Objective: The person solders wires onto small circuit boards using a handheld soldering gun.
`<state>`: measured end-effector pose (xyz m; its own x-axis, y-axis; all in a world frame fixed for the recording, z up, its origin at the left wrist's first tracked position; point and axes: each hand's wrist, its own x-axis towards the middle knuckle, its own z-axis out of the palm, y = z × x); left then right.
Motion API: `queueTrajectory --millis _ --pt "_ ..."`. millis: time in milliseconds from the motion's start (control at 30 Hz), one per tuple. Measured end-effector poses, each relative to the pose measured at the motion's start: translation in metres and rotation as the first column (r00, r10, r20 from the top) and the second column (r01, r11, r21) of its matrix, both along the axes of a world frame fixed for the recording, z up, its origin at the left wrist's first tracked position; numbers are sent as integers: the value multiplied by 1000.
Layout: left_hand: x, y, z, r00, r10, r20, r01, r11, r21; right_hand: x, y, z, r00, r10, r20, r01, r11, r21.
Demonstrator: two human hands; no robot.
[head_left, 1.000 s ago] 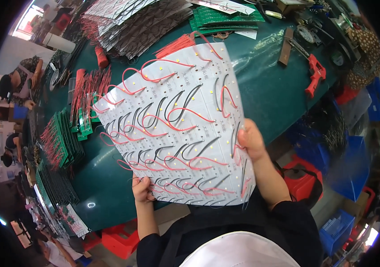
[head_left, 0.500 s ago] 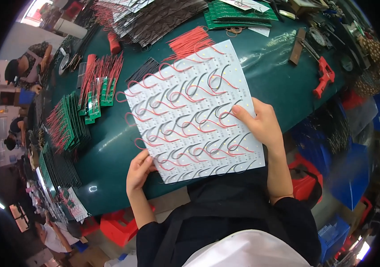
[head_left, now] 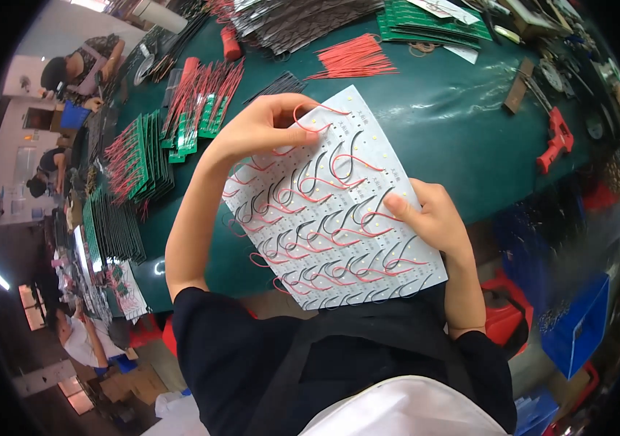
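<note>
My right hand [head_left: 433, 221] pinches the near edge of the white LED panel [head_left: 339, 211], my left hand [head_left: 262, 127] grips its far corner above the green bench [head_left: 455, 131]. Thin and flexible, I judge; hold edges, spare the soldered red and black wires [head_left: 324, 218].

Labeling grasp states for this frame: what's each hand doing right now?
Left hand: closed, pinching the far edge of the white wired panel.
Right hand: closed on the panel's right edge, thumb on top.
</note>
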<state>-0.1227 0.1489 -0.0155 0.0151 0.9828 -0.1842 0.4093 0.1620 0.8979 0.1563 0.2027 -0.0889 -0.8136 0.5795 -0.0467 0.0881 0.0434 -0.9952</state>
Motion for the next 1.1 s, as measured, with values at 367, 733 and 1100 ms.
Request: queueTrajectory --millis 367,733,1100 --pt "21 9 -8 889 -36 457 131 975 -178 -5 -15 -30 833 -130 -537 -350 628 -695" --pt "12 2 -16 888 -112 446 177 978 -107 14 -4 -8 927 73 -369 -313 691 -651" --pt "-12 -6 -21 910 115 399 -77 991 -109 58 4 -21 936 140 -322 -316 735 -599"
